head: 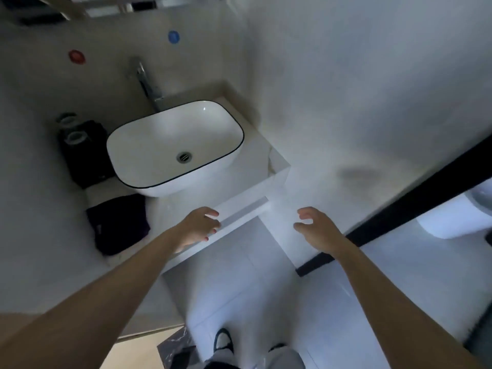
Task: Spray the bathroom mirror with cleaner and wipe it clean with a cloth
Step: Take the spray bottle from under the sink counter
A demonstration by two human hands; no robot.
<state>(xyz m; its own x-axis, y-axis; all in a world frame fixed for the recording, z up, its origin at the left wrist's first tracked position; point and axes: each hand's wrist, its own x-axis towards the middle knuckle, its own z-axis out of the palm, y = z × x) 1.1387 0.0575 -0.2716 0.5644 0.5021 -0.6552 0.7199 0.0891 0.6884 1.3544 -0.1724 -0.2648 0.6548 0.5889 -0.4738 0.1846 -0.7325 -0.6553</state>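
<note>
A: What are your hands doing?

B: Your left hand (198,226) and right hand (316,230) are reaching out in front of the counter (277,166), fingers loosely spread, holding nothing.

A: Where is the mirror?

B: Only its bottom edge is showing, the mirror (111,6), at 11 o'clock above the sink (174,147).

A: And a cloth?

B: Something dark and folded (118,225) is lying at 9 o'clock from your left hand. That could be the cloth, so your hands are probably staying free to grab it. I cannot see a spray bottle.
</note>
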